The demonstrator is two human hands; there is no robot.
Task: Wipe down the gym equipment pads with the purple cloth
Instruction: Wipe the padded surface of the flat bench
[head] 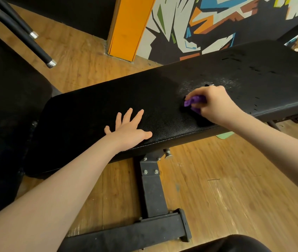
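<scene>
Two bare forearms reach forward from the bottom of the view, the left one nearest. The left hand [126, 129] lies flat on the bench pad [93, 113], fingers straight and spread, thumb out toward the right, palm pressing near the pad's front edge. The right hand [213, 104] sits farther along the pad to the right, fingers curled round a bunched purple cloth [192, 100]. The cloth is a small crumpled wad, bright violet, mostly covered by the fingers; only a lump pokes out at the hand's left side, touching the pad. Bunched as it is, it has no clear long axis.

The pad is black textured vinyl, long and narrow, its length running from lower left up to upper right. A pale, dusty smear [195, 84] marks the surface just beyond the right hand, and short dark nicks dot the far end. A black steel support post [152, 188] stands under the pad on the wooden floor [235, 188].
</scene>
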